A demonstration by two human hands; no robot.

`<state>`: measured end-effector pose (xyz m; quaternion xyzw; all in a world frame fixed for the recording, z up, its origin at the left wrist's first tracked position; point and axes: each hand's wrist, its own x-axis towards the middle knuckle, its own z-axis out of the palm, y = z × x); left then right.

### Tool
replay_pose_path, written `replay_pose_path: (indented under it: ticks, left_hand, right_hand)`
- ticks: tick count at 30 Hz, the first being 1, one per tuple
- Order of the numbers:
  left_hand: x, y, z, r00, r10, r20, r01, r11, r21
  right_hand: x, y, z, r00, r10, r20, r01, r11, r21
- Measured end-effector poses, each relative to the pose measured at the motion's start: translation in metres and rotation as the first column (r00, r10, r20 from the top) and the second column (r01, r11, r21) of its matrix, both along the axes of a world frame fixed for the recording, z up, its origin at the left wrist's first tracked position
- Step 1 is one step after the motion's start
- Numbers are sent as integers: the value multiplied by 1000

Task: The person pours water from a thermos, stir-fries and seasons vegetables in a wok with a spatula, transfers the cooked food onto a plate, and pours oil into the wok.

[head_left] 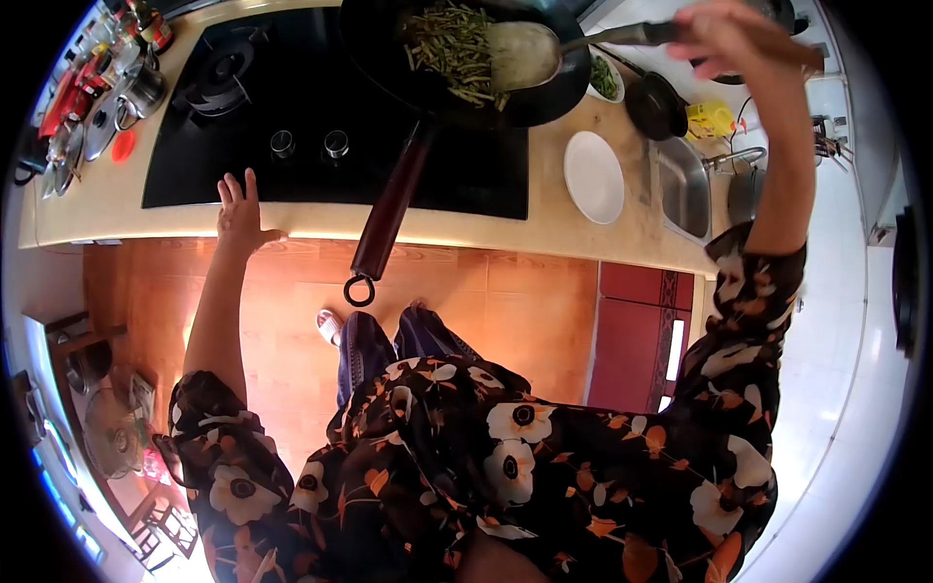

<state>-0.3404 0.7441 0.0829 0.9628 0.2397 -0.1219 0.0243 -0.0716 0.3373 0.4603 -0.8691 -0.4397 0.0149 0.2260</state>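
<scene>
In the head view, my right hand (724, 39) is closed around the dark handle of a spatula (525, 56), high at the right and slightly blurred. The spatula's broad metal blade rests among chopped green beans (449, 44) in a black wok (379, 73). The wok sits on the right side of the black gas stove (272, 180), its dark red handle (394, 209) jutting over the counter's front edge. My left hand (243, 216) lies spread at the counter edge left of that handle, fingers reaching onto the stove's border and holding nothing.
A white plate (594, 177) is right of the stove, below a bowl of chopped greens (604, 78). Further right are a small black pan (656, 105), a yellow packet (710, 120) and a sink (683, 189). Bottles, pots and lids (100, 126) crowd the left counter. An unused burner (224, 70) is at left.
</scene>
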Motion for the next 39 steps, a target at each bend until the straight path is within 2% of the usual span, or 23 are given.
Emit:
replay_pose_path:
  ticks: [1,2,5,7,8,10,12,14,15,19,21,23,24,25,26,28,30,31,32,33,35,36,39]
  left_hand:
    - [1,1,0,1000,5,-3,-5,1000,3]
    - [2,1,-1,1000,10,-5,-10,1000,6]
    - [2,0,1,1000,24,-16,-24,1000,1]
    - [2,1,3,999,31,-9,-31,999,-11]
    - [1,-1,4,1000,29,-3,-29,999,-22]
    - [0,-3,4,1000,28,-2,-28,1000,-10]
    - [4,2,3,999,36,3,-36,999,-2]
    - [0,2,-2,999,31,35,-30,999,-14]
    - [-1,3,-3,999,19,46,-19,1000,-10]
    - [1,-2,4,999,37,11,-37,999,-22]
    - [-1,-3,0,999,38,25,-37,999,-23]
    - [-1,1,-2,998,29,53,-29,1000,-9]
    - [-2,1,-4,997,25,67,-25,1000,-7]
    - [-2,1,-1,998,31,62,-30,999,-19]
    - [-1,0,1,999,39,35,-38,999,-28]
    - [0,0,3,999,41,14,-41,999,-28]
    - [0,1,5,999,41,10,-41,999,-25]
    - [0,0,4,999,44,10,-44,999,-28]
    - [-1,0,2,999,39,4,-39,999,-33]
    - [-1,2,-1,999,33,13,-33,999,-13]
    - [-1,4,-4,999,31,28,-31,999,-15]
    - [-1,4,-5,999,32,23,-32,999,-24]
    - [-2,6,-8,998,30,47,-29,999,-21]
  right_hand:
    - [11,4,15,978,-201,-58,201,979,8]
    - [-19,35,22,941,-274,-197,313,927,205]
    - [14,38,19,943,-268,-195,300,941,156]
    - [27,39,6,831,-380,-406,481,857,183]
    - [28,41,-11,841,-331,-429,448,870,207]
    - [38,43,-47,760,-153,-631,433,844,318]
    - [34,45,-37,734,-144,-663,423,861,282]
    - [0,45,-6,878,-218,-426,298,946,130]
    - [36,21,-15,902,-221,-370,267,961,77]
    - [38,-1,-37,933,-244,-264,302,931,204]
    - [65,-8,-77,895,-192,-402,349,863,365]
    - [115,-11,-114,829,-26,-558,360,789,498]
    - [134,-9,-124,773,84,-628,358,760,543]
    - [134,4,-122,774,132,-620,327,754,569]
    - [151,12,-118,682,182,-708,350,769,535]
    - [158,35,-103,755,266,-599,126,837,532]
    - [118,69,-71,835,329,-440,-147,906,397]
    - [73,85,-61,881,218,-420,1,886,463]
    - [52,90,-45,929,152,-337,-58,961,272]
    - [32,93,-42,937,330,-116,-303,931,204]
    - [17,82,-50,831,554,46,-554,832,-2]
    - [16,67,-56,803,596,-3,-594,800,-84]
    - [-32,35,-32,791,612,-6,-604,779,-167]
